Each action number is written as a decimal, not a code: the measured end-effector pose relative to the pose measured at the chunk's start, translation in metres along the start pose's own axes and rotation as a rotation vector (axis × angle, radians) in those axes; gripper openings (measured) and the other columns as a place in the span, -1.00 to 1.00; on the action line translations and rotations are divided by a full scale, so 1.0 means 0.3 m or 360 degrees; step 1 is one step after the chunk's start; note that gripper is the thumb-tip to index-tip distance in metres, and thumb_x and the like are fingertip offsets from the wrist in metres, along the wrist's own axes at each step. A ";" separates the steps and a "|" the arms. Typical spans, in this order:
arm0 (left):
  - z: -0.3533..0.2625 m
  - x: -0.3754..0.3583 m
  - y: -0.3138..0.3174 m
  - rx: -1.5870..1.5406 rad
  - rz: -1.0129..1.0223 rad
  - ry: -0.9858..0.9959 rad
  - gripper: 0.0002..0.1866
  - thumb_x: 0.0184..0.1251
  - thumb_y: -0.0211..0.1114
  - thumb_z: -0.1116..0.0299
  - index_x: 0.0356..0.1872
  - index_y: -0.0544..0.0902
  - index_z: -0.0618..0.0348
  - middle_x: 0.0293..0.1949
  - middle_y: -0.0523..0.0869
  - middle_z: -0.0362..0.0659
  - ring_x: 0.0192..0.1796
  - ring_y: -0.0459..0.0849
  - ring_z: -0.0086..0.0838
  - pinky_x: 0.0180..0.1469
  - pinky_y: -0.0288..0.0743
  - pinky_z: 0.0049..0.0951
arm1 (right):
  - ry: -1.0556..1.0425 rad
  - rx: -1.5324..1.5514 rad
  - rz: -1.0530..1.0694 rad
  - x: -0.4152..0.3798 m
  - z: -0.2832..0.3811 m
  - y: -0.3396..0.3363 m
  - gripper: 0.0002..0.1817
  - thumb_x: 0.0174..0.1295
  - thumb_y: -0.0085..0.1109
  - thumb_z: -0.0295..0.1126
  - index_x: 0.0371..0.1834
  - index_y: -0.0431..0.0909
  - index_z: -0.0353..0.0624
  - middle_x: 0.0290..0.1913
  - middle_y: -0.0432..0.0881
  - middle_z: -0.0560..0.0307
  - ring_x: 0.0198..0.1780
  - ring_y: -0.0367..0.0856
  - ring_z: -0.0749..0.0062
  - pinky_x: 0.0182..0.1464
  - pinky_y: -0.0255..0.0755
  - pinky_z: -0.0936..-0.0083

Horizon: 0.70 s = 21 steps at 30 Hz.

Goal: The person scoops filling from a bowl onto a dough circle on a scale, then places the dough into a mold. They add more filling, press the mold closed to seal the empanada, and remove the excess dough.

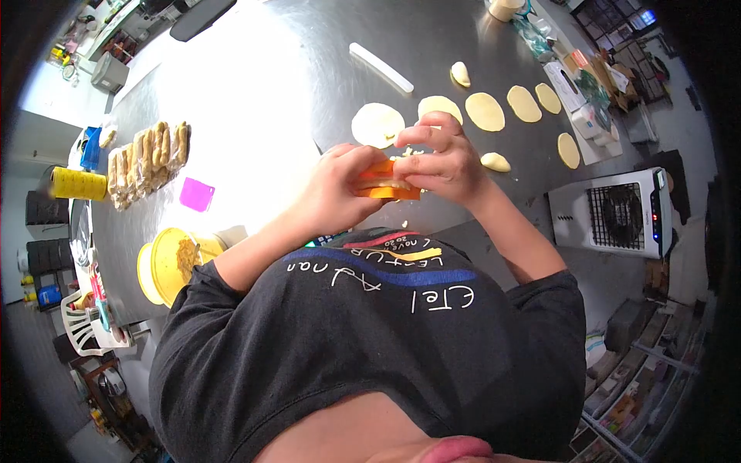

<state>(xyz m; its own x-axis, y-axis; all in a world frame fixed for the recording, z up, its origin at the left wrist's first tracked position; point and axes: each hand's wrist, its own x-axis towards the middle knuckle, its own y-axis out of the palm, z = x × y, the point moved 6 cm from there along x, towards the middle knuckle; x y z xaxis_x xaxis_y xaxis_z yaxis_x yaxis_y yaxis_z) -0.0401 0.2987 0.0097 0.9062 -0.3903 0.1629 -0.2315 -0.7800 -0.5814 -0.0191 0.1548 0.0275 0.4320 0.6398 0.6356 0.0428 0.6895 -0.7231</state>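
The orange mould (387,194) is up in front of the person's chest, and every place here is given from it. The left hand (345,184) grips its left end, with the thumb over the near face; most of that end is hidden by the palm and fingers. A strip of pale dough (391,184) shows in the mould's gap, but what lies deeper inside cannot be made out. The right hand (441,160) is bent over the mould's right end, fingers curled; whether it pinches a bit of filling or only touches the edge, I cannot tell.

Just beyond the mould lie a dough round (376,123) and a second round (440,106), the latter partly covered by the right hand. More flat rounds (485,112) spread to the right of it, and a folded dough piece (495,162) sits near its right side. Farther beyond is a white rod (381,68).

Well to the mould's left are wrapped rolls (150,163), blurred by their film, and a magenta square (197,194). Nearer the body on that side, a yellow tub (158,266) is partly hidden by the sleeve (202,292). Glare washes out the tabletop (309,46) left of the mould.
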 end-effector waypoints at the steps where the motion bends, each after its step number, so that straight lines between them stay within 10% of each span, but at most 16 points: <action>1: 0.001 -0.001 0.000 0.0000 -0.0001 -0.0002 -0.60 -0.17 0.36 0.47 -0.19 0.53 0.24 -0.30 0.58 -0.01 -0.15 0.55 -0.16 -0.05 0.42 -0.26 | -0.0010 0.0028 0.0010 0.000 -0.001 0.004 -0.83 -0.25 0.37 -0.35 -0.52 0.63 0.16 -0.13 0.51 0.49 0.02 0.31 0.35 0.08 0.29 0.47; 16: -0.011 0.018 -0.059 0.0234 -0.0199 0.0194 -0.64 -0.21 0.35 0.46 -0.25 0.51 0.16 -0.35 0.59 -0.09 -0.20 0.54 -0.18 -0.13 0.43 -0.28 | 0.0382 -0.0300 -0.0155 -0.068 -0.132 -0.064 -0.75 -0.29 0.33 -0.51 -0.48 0.55 0.02 -0.12 0.39 0.27 -0.01 0.33 0.27 0.04 0.27 0.37; 21: -0.013 0.040 -0.031 0.0280 -0.0135 0.0324 -0.64 -0.23 0.35 0.46 -0.27 0.52 0.16 -0.33 0.60 -0.09 -0.20 0.54 -0.16 -0.14 0.44 -0.26 | -0.0033 -0.0156 0.0088 0.039 0.003 0.000 -0.81 -0.19 0.35 -0.36 -0.44 0.63 0.19 -0.23 0.37 0.40 -0.08 0.28 0.40 0.03 0.26 0.52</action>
<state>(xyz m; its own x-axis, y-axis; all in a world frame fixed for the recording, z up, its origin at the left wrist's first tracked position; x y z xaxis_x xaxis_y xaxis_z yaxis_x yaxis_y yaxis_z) -0.0284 0.2994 0.0201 0.8257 -0.4314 0.3635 -0.0767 -0.7242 -0.6853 -0.0149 0.1626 0.0350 0.4175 0.6835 0.5988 0.1079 0.6170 -0.7795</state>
